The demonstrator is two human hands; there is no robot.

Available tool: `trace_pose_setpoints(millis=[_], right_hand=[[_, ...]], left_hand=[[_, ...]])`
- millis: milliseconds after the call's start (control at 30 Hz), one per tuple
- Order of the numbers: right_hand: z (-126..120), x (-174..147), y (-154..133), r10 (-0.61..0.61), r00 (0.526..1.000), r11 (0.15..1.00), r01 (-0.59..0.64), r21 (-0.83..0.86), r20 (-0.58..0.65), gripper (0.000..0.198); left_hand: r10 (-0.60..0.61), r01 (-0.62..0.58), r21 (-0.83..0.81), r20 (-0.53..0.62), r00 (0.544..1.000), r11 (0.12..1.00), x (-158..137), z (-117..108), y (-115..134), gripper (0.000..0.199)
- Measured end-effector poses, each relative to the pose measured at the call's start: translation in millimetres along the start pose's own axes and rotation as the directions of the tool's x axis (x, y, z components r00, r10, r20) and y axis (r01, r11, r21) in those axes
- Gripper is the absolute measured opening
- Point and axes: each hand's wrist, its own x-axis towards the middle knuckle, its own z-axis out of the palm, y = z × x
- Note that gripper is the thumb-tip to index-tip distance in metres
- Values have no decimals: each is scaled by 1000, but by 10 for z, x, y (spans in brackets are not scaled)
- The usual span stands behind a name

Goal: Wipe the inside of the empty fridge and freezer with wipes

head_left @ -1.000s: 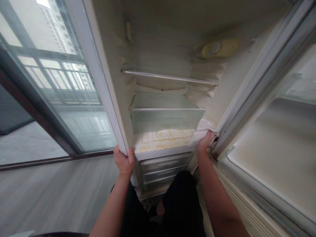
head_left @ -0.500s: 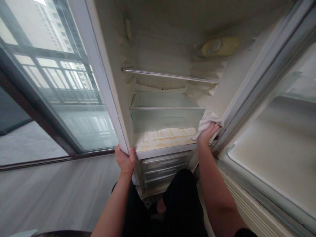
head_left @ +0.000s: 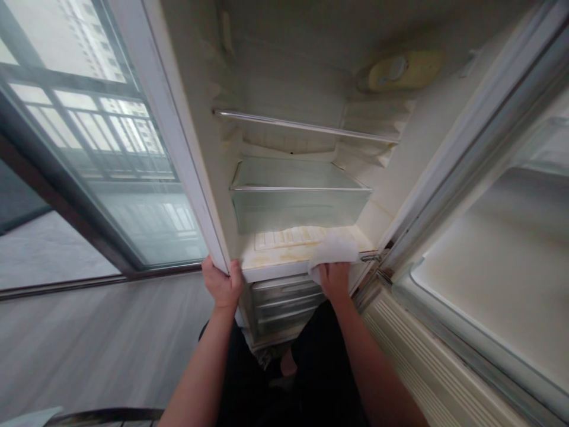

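My left hand (head_left: 222, 283) is wrapped around the lower left edge of the open refrigerator (head_left: 195, 160). In my right hand (head_left: 335, 280) is a white cloth (head_left: 335, 252), spread over the front lip of the compartment floor (head_left: 271, 258), toward its right side. Yellowish-brown stains mark that floor. Just behind the cloth sits a clear drawer (head_left: 297, 209), partly pulled in over the ribbed floor. The fingertips of my right hand are partly hidden against the cloth.
A glass shelf (head_left: 306, 126) crosses above the drawer, and a yellowish bottle (head_left: 406, 71) lies higher up at right. The refrigerator door (head_left: 498, 255) stands open on the right. Freezer drawers (head_left: 284, 308) are below, near my knees. A glass balcony door (head_left: 146, 207) is at left.
My right hand has brought the cloth from the right inner wall leftward and slightly down to the front lip. My left hand keeps its hold on the edge; the view shifted slightly.
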Motion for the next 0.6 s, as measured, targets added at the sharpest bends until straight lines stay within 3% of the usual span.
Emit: trace_pose_setpoints(millis=[167,333,467,600], right_hand=[[77,24,-718,-135,979,991,135,9,154,41],[125,93,-1250,-322,918,947,310,85,233,49],[281,-5,-1312,-322,910,946,302,115,260,50],[515,-183,-1025,-346,917,929,306,208,196,52]], left_hand=[[-8,8,11,-1,1000,1000,4,2,-7,66],[6,-6,35,1,1000,999,12,-4,-39,68],[8,-8,33,19,1000,999,18,-23,-50,69],[-1,0,24,21,1000,1000,13,-33,-50,66]])
